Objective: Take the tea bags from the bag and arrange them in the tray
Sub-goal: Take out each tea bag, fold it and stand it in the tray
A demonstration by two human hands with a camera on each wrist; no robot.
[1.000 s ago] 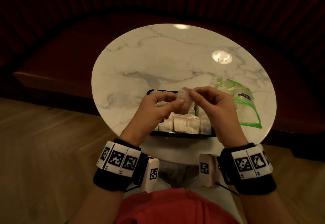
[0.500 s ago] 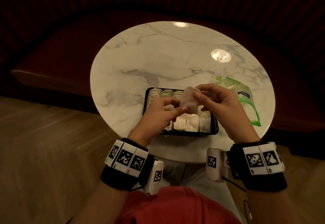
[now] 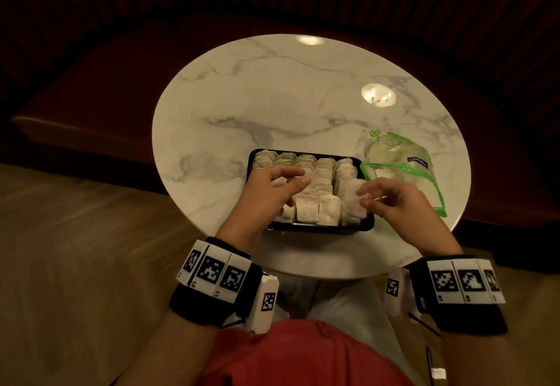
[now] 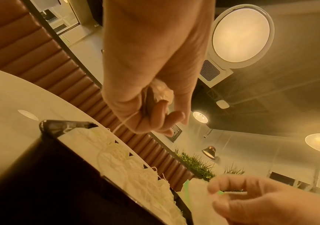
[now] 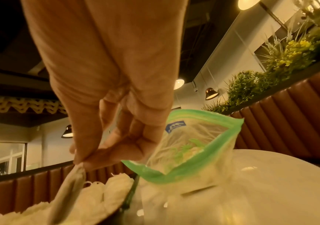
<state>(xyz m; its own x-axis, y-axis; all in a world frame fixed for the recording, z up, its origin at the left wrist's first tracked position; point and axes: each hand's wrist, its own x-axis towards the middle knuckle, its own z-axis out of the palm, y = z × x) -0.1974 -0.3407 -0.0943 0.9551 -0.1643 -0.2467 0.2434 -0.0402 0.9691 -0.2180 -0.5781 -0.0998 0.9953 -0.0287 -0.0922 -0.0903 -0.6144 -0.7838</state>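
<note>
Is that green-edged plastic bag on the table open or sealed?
Open. In the right wrist view the green-edged clear plastic bag gapes at its mouth, the two green zip strips apart, so you see inside it.

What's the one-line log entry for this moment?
right hand: pinches tea bag over tray | left hand: holds crumpled wrapper | bag: open

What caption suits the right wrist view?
Right hand pinches a tea bag above the tray, beside the open bag.

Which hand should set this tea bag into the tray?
Right. The right hand already pinches the tea bag above the tray's right column; the left hand holds crumpled wrapping.
</note>
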